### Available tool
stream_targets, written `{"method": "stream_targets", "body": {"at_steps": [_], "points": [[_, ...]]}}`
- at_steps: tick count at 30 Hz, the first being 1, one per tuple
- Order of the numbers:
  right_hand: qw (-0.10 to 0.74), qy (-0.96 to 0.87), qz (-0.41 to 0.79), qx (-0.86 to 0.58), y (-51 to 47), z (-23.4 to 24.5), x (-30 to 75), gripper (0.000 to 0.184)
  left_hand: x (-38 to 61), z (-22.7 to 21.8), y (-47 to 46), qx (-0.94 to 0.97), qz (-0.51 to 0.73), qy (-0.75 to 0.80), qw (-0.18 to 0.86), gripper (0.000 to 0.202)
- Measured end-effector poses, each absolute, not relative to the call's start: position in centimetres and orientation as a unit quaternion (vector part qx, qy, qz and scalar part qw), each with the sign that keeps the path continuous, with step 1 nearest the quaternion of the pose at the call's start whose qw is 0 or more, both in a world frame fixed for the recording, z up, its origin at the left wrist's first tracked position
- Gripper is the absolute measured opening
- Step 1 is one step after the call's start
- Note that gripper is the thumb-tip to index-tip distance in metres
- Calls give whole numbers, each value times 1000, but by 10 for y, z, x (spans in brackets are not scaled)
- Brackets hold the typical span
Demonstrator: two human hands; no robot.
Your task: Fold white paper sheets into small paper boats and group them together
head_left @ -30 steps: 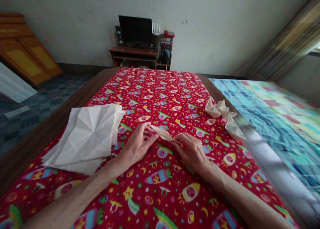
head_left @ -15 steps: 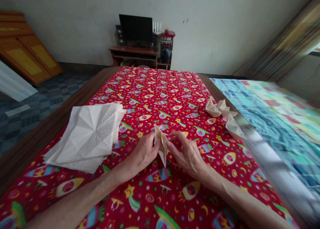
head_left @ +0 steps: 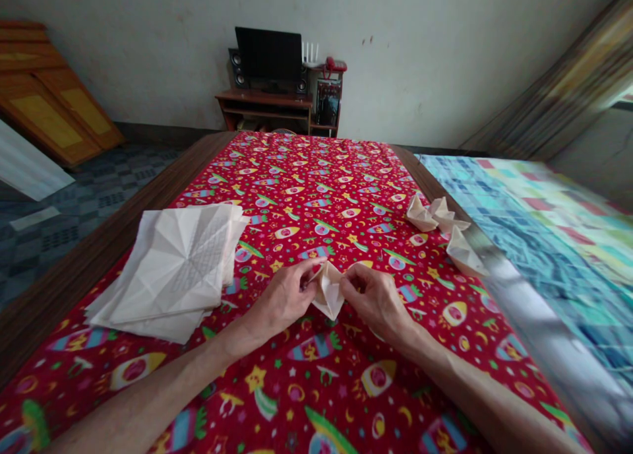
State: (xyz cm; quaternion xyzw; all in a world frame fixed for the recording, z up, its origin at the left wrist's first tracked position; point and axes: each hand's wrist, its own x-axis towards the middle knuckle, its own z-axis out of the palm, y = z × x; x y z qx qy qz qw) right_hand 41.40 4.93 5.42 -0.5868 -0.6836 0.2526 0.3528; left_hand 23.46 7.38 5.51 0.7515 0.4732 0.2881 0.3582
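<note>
A small folded piece of cream paper (head_left: 328,293) is held between both hands above the red patterned tablecloth (head_left: 316,196). My left hand (head_left: 284,297) pinches its left side with thumb and fingers closed. On the paper's right edge my right hand (head_left: 376,300) grips with curled fingers. The paper forms a small pocket shape with its point hanging down.
A stack of creased white sheets (head_left: 173,266) lies to the left on the cloth. Folded paper shapes (head_left: 442,229) sit near the right table edge. A blue checked mat (head_left: 534,236) lies to the right. A desk with a monitor (head_left: 270,51) stands by the far wall.
The paper lay stretched flat between my hands, then was lifted upright, and now is pulled into a small pocket shape. Both hands have drawn closer together.
</note>
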Motion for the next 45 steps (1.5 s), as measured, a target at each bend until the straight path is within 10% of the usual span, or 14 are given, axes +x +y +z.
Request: {"method": "stream_targets", "body": {"at_steps": [13,34,45], "points": [[344,-683,252,-593,52,52,415,16,236,45,77,548,330,406,652,44],[341,-813,24,-472,37,65,421,18,236,65,70,516,321,399,686,48],[351,-794,137,-478,39,63,421,11,239,57,69,515,324,381,696,51]]}}
